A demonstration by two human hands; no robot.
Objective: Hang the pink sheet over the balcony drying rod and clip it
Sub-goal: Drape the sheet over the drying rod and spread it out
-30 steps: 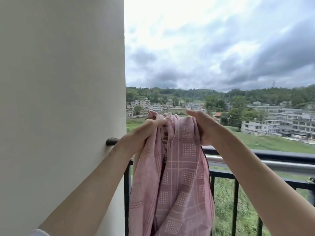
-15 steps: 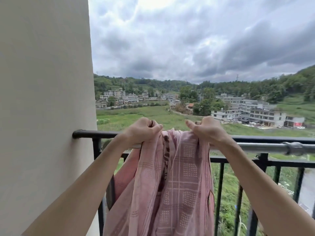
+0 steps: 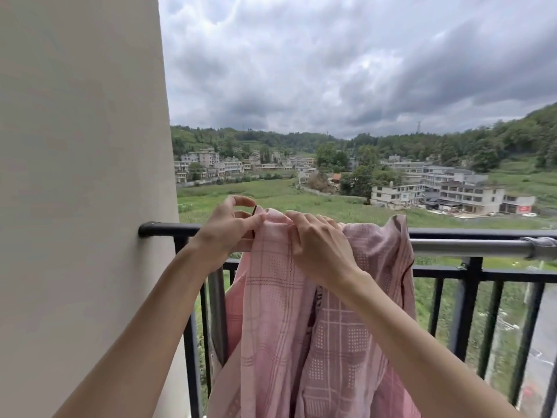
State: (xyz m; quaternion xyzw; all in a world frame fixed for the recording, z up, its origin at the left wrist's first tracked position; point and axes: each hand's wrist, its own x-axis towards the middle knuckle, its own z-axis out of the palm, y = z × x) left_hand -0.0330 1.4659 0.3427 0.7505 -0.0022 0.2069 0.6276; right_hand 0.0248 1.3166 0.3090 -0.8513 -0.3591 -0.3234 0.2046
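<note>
A grey sky and a valley village lie beyond my balcony railing [image 3: 482, 271], whose black top rail runs left to right just past my hands, from the cream wall [image 3: 84, 206] at my left out to my right. Just under that rail the silver drying rod [image 3: 464, 248] follows the same line; its bare length stretches away to the right of my right hand. The pink sheet [image 3: 301, 327] is bunched over the rod directly beneath both hands, most of it hanging down on my side, one corner peaking up further right. My left hand [image 3: 224, 233] pinches the sheet's top edge between thumb and fingers; my right hand [image 3: 319, 248], just beside it and nearly touching, has its fingers curled onto the same fold. I see no clip. The spreading, I judge, must go rightward along the rod's long axis, so my right hand, nearer the free rod, is the one to draw the cloth out while the left anchors.
</note>
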